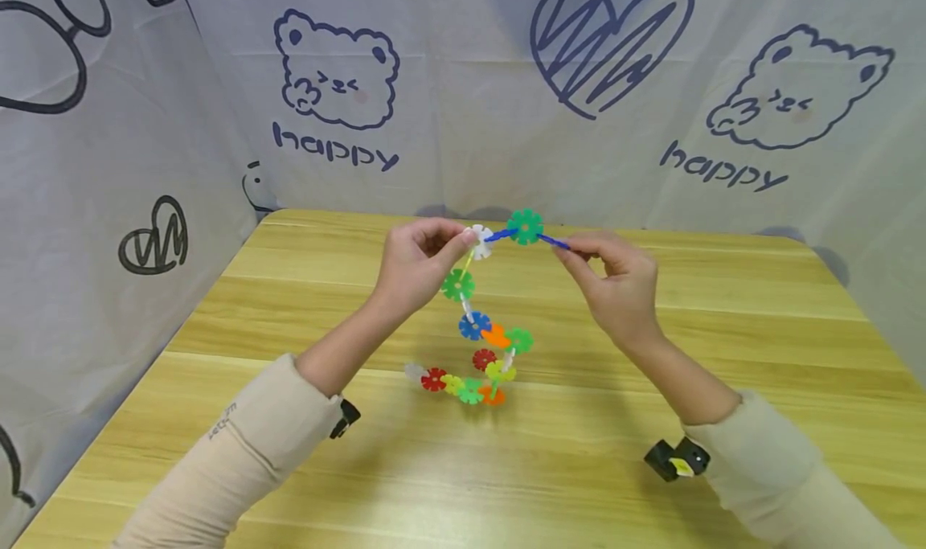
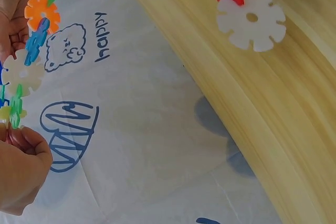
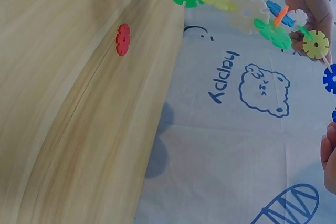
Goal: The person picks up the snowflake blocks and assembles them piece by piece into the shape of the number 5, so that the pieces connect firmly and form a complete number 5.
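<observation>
A chain of interlocking plastic snowflake discs hangs over the wooden table. My left hand (image 1: 412, 264) pinches it at a white disc (image 1: 481, 243) near its upper end. A dark blue disc (image 1: 501, 234) links that white disc to a green disc (image 1: 525, 227). On the green disc's other side, a second dark blue disc (image 1: 553, 241) is pinched edge-on between the thumb and fingers of my right hand (image 1: 622, 288). Below my left hand the chain runs down through a blue disc (image 1: 474, 325) and curves left to a white disc (image 2: 252, 20) at its lower end.
A single red disc (image 3: 123, 39) lies flat on the wooden table (image 1: 289, 469), apart from the chain. Behind the table hangs a white cloth (image 1: 463, 91) with bear and heart drawings. Black devices (image 1: 345, 418) sit at both sleeve cuffs.
</observation>
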A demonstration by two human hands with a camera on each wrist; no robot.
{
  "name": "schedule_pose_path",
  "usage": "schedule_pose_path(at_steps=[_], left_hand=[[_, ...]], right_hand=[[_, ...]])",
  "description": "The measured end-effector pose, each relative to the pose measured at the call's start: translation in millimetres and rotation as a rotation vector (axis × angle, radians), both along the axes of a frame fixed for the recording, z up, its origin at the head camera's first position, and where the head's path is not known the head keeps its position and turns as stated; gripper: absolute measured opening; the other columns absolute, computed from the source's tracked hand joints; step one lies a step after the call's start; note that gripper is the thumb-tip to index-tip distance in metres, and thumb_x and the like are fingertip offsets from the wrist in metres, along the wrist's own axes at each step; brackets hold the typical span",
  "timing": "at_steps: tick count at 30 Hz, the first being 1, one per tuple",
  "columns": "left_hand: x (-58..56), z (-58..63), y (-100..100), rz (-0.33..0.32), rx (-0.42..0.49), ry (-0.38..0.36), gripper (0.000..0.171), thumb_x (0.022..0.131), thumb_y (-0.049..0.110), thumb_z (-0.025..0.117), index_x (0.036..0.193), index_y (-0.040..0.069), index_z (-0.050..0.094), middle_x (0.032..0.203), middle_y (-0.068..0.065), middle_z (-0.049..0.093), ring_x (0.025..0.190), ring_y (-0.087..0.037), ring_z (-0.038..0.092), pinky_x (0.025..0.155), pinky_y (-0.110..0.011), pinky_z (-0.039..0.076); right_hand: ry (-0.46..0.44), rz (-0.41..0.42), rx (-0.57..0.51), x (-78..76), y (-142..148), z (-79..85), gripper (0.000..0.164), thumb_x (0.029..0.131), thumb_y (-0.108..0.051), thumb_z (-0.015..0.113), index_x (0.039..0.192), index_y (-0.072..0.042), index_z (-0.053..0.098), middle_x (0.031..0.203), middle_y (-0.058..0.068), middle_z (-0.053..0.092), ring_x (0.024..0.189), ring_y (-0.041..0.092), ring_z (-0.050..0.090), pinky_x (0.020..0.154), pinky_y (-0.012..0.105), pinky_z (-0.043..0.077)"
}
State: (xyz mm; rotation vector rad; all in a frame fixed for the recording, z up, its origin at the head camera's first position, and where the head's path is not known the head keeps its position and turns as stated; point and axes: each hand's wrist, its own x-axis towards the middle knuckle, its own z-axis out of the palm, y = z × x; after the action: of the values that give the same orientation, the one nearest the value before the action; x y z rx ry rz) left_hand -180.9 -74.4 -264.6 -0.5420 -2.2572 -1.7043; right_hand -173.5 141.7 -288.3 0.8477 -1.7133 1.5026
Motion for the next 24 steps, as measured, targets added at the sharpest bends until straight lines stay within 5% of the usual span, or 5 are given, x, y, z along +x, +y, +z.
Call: schedule_pose_path(at_steps=[5, 12, 24], left_hand=[[-0.5, 0.4, 1.4, -0.016, -0.006, -0.008, 0.016, 0.087, 0.009, 0.064, 0.089, -0.007, 0.068, 0.077, -0.019, 0.064, 0.057, -0.01, 0.044, 0.051, -0.016, 0.037], [0.3, 1.2, 4.5, -0.012, -0.002, 0.012, 0.016, 0.086, 0.009, 0.066, 0.089, -0.006, 0.069, 0.081, -0.022, 0.067, 0.058, -0.009, 0.047, 0.053, -0.016, 0.04], [2.8, 0.8, 7.6, -0.027, -0.009, 0.051, 0.016, 0.087, 0.007, 0.063, 0.084, -0.008, 0.068, 0.071, -0.02, 0.064, 0.055, -0.009, 0.046, 0.051, -0.016, 0.041]], right_hand=[[0.03, -0.044, 0.042, -0.6, 0.0, 0.7, 0.006, 0.079, 0.009, 0.066, 0.079, 0.015, 0.064, 0.084, -0.018, 0.066, 0.072, -0.002, 0.057, 0.066, 0.011, 0.049], [0.114, -0.179, 0.169, -1.2, 2.7, 1.8, 0.008, 0.074, 0.013, 0.068, 0.08, 0.008, 0.069, 0.072, 0.019, 0.066, 0.069, -0.001, 0.055, 0.062, 0.008, 0.043], [0.19, -0.247, 0.188, -1.3, 2.3, -0.4, 0.012, 0.071, 0.016, 0.069, 0.078, 0.007, 0.069, 0.069, 0.019, 0.066, 0.06, 0.016, 0.054, 0.062, 0.008, 0.039]])
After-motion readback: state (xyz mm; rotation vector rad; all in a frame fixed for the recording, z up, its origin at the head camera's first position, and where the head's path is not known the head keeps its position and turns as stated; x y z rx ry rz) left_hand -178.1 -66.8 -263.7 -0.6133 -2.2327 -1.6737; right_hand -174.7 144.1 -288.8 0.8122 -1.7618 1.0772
